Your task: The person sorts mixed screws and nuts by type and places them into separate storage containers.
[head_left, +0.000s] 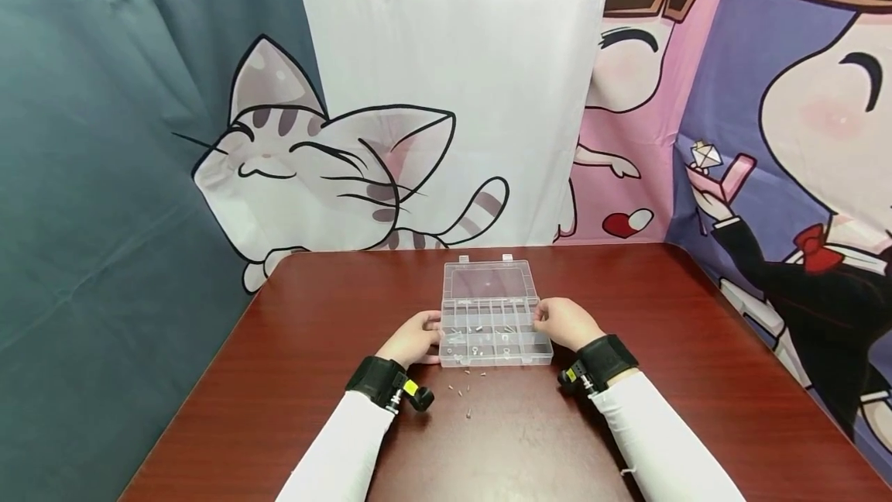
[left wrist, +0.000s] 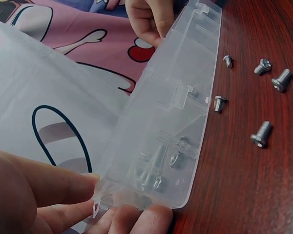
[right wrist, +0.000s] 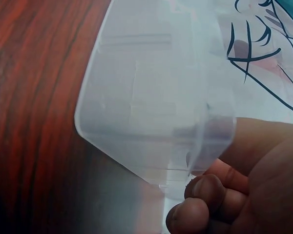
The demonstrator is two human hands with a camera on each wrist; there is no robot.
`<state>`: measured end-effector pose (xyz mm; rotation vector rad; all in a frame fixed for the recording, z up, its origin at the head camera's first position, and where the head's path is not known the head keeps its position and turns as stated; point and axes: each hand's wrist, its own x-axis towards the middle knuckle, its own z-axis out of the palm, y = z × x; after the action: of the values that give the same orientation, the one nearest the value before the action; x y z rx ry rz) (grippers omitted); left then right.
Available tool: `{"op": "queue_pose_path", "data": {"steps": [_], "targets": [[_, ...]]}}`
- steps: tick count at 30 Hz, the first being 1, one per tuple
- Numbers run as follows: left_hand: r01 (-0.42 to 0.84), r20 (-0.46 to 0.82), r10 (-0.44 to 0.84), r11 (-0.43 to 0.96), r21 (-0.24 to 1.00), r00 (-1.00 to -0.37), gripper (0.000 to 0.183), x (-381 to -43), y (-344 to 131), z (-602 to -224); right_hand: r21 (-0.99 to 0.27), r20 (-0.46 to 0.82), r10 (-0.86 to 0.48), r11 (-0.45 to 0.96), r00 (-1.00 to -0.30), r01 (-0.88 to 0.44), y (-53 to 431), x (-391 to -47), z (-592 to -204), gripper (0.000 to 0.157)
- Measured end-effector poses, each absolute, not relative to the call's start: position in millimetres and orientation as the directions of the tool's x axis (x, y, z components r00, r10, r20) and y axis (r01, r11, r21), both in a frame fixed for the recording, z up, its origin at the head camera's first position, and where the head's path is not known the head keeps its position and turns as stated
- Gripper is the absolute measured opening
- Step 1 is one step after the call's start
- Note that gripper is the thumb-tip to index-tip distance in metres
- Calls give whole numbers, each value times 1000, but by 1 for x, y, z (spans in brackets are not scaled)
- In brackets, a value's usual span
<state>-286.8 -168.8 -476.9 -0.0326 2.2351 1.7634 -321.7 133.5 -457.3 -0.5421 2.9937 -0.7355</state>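
A clear plastic compartment box (head_left: 454,318) lies on the table with its lid (head_left: 488,282) folded open toward the back. Several small screws and other metal pieces show inside its compartments. At the box's left side, my left hand (head_left: 411,339) grips the edge, thumb on the rim and fingertips (left wrist: 154,220) low against the wall. My right hand (head_left: 566,322) holds the right side near the hinge, its fingers (right wrist: 205,192) curled by the box corner. Part of that grip is hidden behind the cloudy plastic. Loose screws (left wrist: 261,134) lie in front of the box.
The reddish-brown wooden table (head_left: 334,293) extends on both sides of the box. Behind it hangs a cloth backdrop (head_left: 460,37) with cartoon drawings. A black strap with a small camera (head_left: 420,397) sits on each wrist.
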Motion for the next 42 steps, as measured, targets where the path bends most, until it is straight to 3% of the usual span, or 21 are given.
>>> {"op": "queue_pose_path", "data": {"steps": [17,23,29,35,42], "targets": [[-195,-238,167,235,952,-957,50,-292,-170,-472,-448,37,-348,832,-937,-327,136,-327,-447,14],[-199,-240,158,240,950,-958,49,-293,-169,-471,-425,124,-360,823,-925,-377,131,-321,-435,13],[-208,-247,153,236,949,-957,48,-292,-169,-474,-364,203,-513,751,-834,-551,107,-299,-420,8],[-208,-247,145,238,949,-958,49,-290,-169,-473,-296,153,-685,656,-712,-694,75,-274,-421,4],[-200,-240,149,238,950,-959,50,-288,-171,-474,-208,124,-795,564,-593,-799,46,-256,-436,6]]}}
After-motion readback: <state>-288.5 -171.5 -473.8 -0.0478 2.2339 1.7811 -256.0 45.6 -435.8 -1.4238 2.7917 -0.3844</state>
